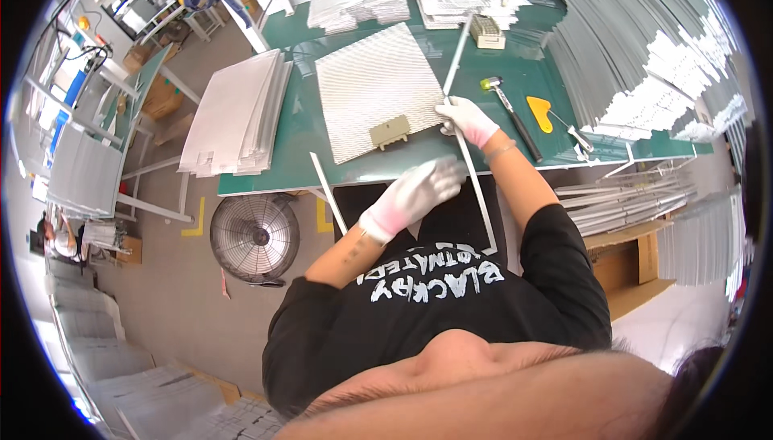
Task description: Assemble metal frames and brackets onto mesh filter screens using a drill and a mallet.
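A square sheet of silver mesh lies on the green table, with a small tan latch piece on its near edge. My right hand, in a white glove, grips a long thin metal strip that runs along the sheet's right edge and past the table front. My left hand, also gloved, hovers above the table's front edge with fingers loosely spread, holding nothing. Another thin strip leans off the table front to its left.
A mallet and a yellow heart-shaped tool lie right of the sheet. Piles of mesh sheets sit at the table's left and back, metal strips are heaped at right. A floor fan stands below the table.
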Demonstrator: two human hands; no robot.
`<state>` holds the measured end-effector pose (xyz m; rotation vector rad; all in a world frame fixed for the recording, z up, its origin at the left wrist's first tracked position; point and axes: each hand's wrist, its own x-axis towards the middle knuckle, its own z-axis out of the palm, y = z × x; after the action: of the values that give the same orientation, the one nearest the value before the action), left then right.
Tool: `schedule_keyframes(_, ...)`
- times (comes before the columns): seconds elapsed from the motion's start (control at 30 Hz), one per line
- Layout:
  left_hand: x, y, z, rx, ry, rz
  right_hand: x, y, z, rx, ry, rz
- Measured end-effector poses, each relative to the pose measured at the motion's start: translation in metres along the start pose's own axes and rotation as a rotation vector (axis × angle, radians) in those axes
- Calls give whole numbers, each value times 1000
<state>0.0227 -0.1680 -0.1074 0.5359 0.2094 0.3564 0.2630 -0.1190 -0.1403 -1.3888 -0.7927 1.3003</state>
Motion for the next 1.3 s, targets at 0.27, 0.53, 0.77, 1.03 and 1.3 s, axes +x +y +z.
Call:
schedule_keyframes(0.27, -60, 128, -126, 1013, 701, 558, -20, -1, 12, 235, -178, -49)
schedule_keyframes(0.53, -58, 131, -74, 669, 347, 496, -72, -10, 3, 202, -61, -228)
schedule_keyframes(0.77, -61, 102, -6, 925, 408, 962, -120, -38, 12, 158, 51, -362)
schedule_keyframes(1.03, -110, 115, -6, 1221, 428, 847, -167, -91, 56, -45, 341, -794)
schedule_keyframes(1.3, -30, 233, 56, 1047, 588, 1249, -105, -183, 65, -110, 399, -958)
